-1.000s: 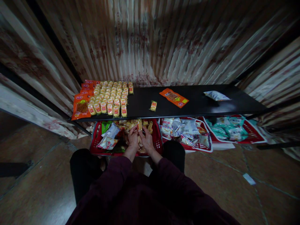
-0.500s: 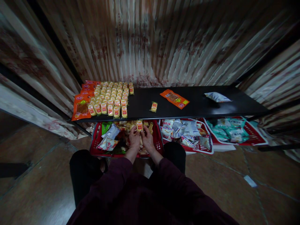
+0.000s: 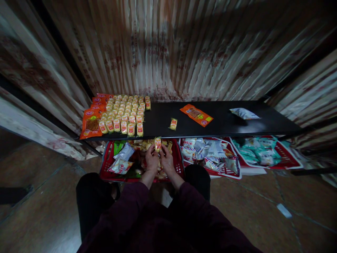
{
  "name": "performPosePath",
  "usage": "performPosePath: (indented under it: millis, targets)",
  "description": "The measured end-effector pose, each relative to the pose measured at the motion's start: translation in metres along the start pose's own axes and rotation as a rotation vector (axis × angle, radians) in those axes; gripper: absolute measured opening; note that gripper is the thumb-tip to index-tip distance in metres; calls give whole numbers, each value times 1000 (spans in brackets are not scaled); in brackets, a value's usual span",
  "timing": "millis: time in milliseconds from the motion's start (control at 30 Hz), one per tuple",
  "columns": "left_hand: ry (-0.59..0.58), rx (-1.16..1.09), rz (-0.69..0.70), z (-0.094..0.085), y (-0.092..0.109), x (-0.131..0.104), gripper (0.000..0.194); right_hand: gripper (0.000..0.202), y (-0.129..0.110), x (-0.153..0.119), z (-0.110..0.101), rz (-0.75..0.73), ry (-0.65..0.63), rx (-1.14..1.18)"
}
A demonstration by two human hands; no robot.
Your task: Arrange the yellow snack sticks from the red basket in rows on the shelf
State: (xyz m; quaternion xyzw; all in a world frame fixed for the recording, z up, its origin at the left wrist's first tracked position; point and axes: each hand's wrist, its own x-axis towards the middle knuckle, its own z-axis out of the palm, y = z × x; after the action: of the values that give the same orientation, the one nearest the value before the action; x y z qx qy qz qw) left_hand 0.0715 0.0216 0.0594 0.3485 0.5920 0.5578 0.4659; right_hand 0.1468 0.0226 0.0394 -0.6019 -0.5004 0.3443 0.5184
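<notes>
A small yellow packet with a red and white label (image 3: 157,144) is held between my left hand (image 3: 152,159) and my right hand (image 3: 166,159), fingertips closed on its two sides. Both hands are over a red basket (image 3: 104,165) of mixed snack packets, just below the front edge of the black shelf (image 3: 160,129). Rows of similar yellow packets (image 3: 123,114) stand close together on the shelf's left part, beside orange packets (image 3: 91,123). One more yellow packet (image 3: 173,123) lies alone near the shelf's middle.
On the shelf lie an orange packet (image 3: 197,115) and a white-blue packet (image 3: 244,113). Two red baskets stand to the right, one with white packets (image 3: 213,147), the other with teal ones (image 3: 265,155). Striped curtains (image 3: 168,63) hang behind, and dark posts frame the sides.
The view has tilted slightly, so the shelf and baskets appear a little lower. Both hands still hold the yellow packet over the basket.
</notes>
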Motion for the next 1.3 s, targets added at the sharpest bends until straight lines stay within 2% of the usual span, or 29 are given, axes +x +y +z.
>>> performPosePath:
  millis: [233, 433, 600, 767, 1000, 1300]
  targets:
    - [14, 7, 47, 3, 2, 7, 40, 41, -13, 6, -3, -47, 31, -15]
    - [19, 2, 104, 5, 17, 16, 36, 41, -22, 17, -1, -81, 14, -21]
    - [16, 23, 159, 5, 24, 28, 33, 41, -32, 28, 4, -85, 17, -15]
    - [29, 20, 158, 6, 31, 43, 29, 41, -41, 40, 9, -83, 22, -67]
    - [43, 46, 184, 9, 52, 60, 32, 40, -41, 65, 19, -119, -1, -38]
    - [124, 168, 222, 18, 61, 82, 33, 38, -42, 91, 28, -166, 7, -51]
